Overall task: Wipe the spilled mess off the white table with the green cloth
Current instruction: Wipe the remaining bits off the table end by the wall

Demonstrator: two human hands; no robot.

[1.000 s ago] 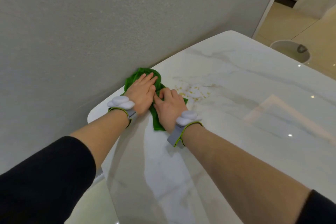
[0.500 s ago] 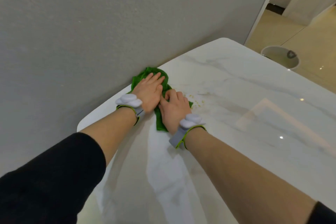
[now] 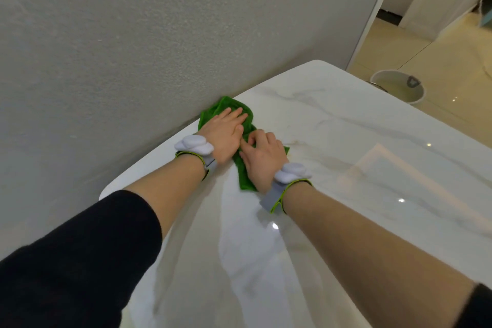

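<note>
Head view: green cloth [image 3: 246, 181] lies bunched on the white surface [image 3: 346, 168], its far end touching the wall [image 3: 133, 48]. Both hands on it. Left hand [image 3: 226, 133] is flat, fingers straight, palm pressing the cloth's wall-side half; holds nothing, just pins it. Right hand [image 3: 263, 160] sits on the half away from the wall, fingers curled and pinching a fold, thumb next to the left hand's thumb. Spill not visible now; probably under the cloth or the right hand, can't tell. Faint yellowish smear on the surface just past the cloth, on the side away from the wall.

Step looks like gathering the mess into the cloth. To do it well: keep the left palm flat as anchor, drag the far edge toward the wall with steady downward pressure, fold the cloth over what it collects so crumbs stay trapped. Then one pass over the smear. Avoid lifting the cloth open-side down.
</note>
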